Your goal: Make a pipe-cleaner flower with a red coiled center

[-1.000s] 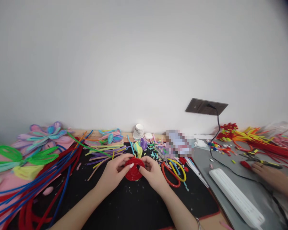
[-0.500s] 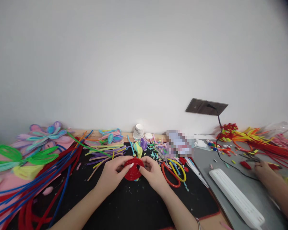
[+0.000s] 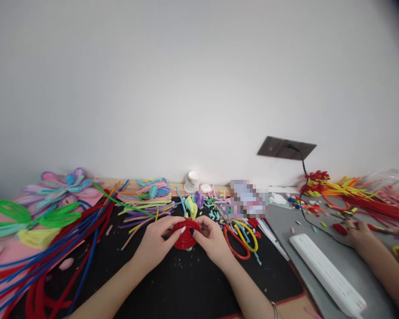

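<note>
Between both hands I hold a red pipe-cleaner coil (image 3: 185, 241), a flat round spiral, above the black mat (image 3: 186, 288). My left hand (image 3: 160, 237) pinches its left edge between thumb and fingers. On the right edge, my right hand (image 3: 209, 237) grips the same coil, a dark-nailed thumb pressing on its face. Just behind the coil are a yellow pipe-cleaner loop piece (image 3: 192, 209) and a purple one (image 3: 198, 199). Bits of light blue and yellow show under the coil's lower edge; what they belong to is hidden.
Pipe-cleaner flowers (image 3: 61, 188) and long blue pipe cleaners (image 3: 63, 254) lie at left. A paper cup (image 3: 192, 181) stands by the wall. Scissors (image 3: 241, 246) lie right of my hands. Farther right are a white power strip (image 3: 327, 274), a black cord (image 3: 304, 208) and a co-worker's hand (image 3: 359, 232).
My hands and the red coil have barely moved, with the coil only slightly shifted. At the right, the co-worker's hand has moved a little to the left.
</note>
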Action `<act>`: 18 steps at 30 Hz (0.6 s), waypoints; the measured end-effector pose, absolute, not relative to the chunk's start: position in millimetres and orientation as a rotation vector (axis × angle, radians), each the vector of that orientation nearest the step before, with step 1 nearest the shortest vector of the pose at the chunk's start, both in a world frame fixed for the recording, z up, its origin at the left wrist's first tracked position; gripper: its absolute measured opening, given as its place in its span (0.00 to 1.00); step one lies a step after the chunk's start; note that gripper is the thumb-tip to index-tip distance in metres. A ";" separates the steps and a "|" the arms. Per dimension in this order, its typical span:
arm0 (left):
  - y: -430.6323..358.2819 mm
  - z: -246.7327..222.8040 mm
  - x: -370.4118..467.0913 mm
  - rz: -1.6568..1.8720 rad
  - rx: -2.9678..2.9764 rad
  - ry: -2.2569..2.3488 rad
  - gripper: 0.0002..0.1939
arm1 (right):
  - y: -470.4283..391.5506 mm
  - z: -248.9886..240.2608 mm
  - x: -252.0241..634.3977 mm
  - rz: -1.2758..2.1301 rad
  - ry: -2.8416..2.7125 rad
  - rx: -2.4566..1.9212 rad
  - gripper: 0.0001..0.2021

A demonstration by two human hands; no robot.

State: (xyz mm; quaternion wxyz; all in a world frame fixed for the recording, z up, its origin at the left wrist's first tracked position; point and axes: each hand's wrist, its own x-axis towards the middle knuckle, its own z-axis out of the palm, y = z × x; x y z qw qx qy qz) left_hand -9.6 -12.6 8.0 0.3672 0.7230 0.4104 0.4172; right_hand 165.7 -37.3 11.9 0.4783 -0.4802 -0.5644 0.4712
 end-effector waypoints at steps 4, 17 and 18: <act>-13.1 7.7 -9.2 1.045 1.838 1.031 0.10 | -37.3 12.5 166.3 1.127 -1.407 -1.190 0.04; -10.2 4.7 -9.7 1.041 1.780 0.972 0.07 | -39.9 17.0 165.9 0.951 -1.560 -1.308 0.06; -9.9 4.8 -9.6 1.041 1.779 0.970 0.07 | -40.0 17.4 165.9 0.943 -1.566 -1.309 0.06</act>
